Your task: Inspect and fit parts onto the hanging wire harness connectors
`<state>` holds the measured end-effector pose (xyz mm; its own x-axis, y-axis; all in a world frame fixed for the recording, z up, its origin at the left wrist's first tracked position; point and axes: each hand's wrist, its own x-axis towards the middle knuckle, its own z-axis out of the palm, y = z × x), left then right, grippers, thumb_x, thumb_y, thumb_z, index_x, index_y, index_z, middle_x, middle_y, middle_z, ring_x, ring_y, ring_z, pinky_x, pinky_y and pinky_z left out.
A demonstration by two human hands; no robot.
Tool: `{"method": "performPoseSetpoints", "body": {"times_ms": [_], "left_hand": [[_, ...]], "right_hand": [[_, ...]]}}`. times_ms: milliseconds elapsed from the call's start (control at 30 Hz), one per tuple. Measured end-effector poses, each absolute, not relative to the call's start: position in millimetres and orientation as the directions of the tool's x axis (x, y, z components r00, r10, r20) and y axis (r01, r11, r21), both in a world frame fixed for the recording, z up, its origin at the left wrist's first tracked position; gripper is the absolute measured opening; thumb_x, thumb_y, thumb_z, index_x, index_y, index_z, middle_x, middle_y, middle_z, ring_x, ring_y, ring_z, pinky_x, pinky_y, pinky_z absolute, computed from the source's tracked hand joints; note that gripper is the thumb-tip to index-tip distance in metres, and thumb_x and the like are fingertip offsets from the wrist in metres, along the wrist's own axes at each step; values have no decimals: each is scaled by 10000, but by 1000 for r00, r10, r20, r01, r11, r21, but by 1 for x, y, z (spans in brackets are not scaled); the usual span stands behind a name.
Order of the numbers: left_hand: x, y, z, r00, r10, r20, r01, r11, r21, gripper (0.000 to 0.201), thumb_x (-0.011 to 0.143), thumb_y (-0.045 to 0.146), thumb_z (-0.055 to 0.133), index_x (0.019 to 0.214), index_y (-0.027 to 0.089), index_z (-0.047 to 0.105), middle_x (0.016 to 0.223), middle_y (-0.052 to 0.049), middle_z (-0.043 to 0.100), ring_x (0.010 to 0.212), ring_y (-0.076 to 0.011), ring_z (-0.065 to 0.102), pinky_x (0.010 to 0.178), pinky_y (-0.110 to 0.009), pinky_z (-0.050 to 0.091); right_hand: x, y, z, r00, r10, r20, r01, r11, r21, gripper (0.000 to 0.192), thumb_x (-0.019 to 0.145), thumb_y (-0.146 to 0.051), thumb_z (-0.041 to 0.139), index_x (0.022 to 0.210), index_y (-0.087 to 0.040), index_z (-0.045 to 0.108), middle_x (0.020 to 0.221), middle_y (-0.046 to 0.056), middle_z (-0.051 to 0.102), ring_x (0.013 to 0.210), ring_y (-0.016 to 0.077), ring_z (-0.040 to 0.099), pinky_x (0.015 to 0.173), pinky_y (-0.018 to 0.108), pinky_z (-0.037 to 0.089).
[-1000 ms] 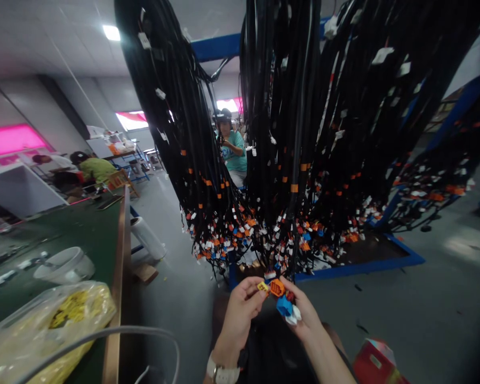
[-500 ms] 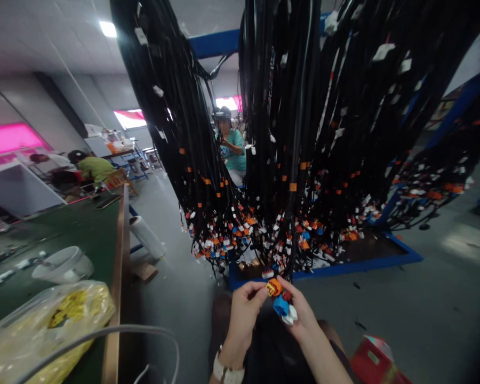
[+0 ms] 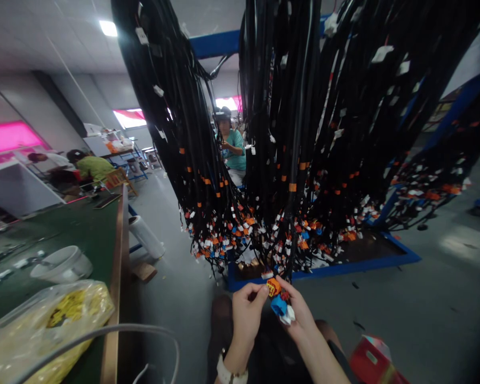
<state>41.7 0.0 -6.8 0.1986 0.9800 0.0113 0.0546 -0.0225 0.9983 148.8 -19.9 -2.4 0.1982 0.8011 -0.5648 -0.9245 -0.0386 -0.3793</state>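
Tags (image 3: 142,36) too small to read. Clr bag (image 3: 94,306), 8 o'clk, w/ yellow pcs (image 3: 67,308); tub (image 3: 75,263) beyond. R hand (image 3: 302,314) grips orange conn. (image 3: 277,283), 5 o'clk; L hand (image 3: 248,312) narrow at its yellow insert (image 3: 271,289), grip unclear.

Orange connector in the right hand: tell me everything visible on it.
The orange connector is a chunky housing, apparently moulded plastic, with a yellow piece at its face, which points roughly toward the camera. How deep the piece sits is too small to tell. The right hand holds the connector above the lap; the left hand is at its left side, by the yellow piece. A blue connector is just below.
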Motion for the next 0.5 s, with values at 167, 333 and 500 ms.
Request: {"method": "performPoseSetpoints", "body": {"times_ms": [167, 333, 500], "left_hand": [[46, -3, -8, 176, 984, -27, 18, 24, 1000, 272, 748, 384, 642, 648, 132, 655, 641, -23, 650, 618, -135, 540, 640, -230, 434], [50, -6, -13, 125, 992, 13, 46, -19, 999, 283, 770, 390, 614, 650, 134, 634, 643, -25, 635, 635, -143, 540, 632, -232, 430], [49, -7, -10, 126, 991, 37, 76, -47, 996, 283, 791, 391, 585, 671, 138, 625, 657, -28, 634, 645, -151, 552, 624, -234, 432]], "right_hand": [[147, -20, -6, 214, 812, -543, -919, -21, -394, 70, 673, -102, 688, 719, -131, 644, 659, 35, 699, 525, 117, 627, 521, 196, 545], [147, -19, -5, 218, 808, -547, -917, -23, -398, 77, 658, -104, 701, 696, -131, 639, 641, 32, 693, 493, 113, 614, 508, 193, 539], [146, -19, -5, 217, 799, -561, -914, -36, -405, 59, 668, -113, 690, 676, -126, 633, 612, 33, 685, 487, 115, 612, 481, 191, 526]]}}
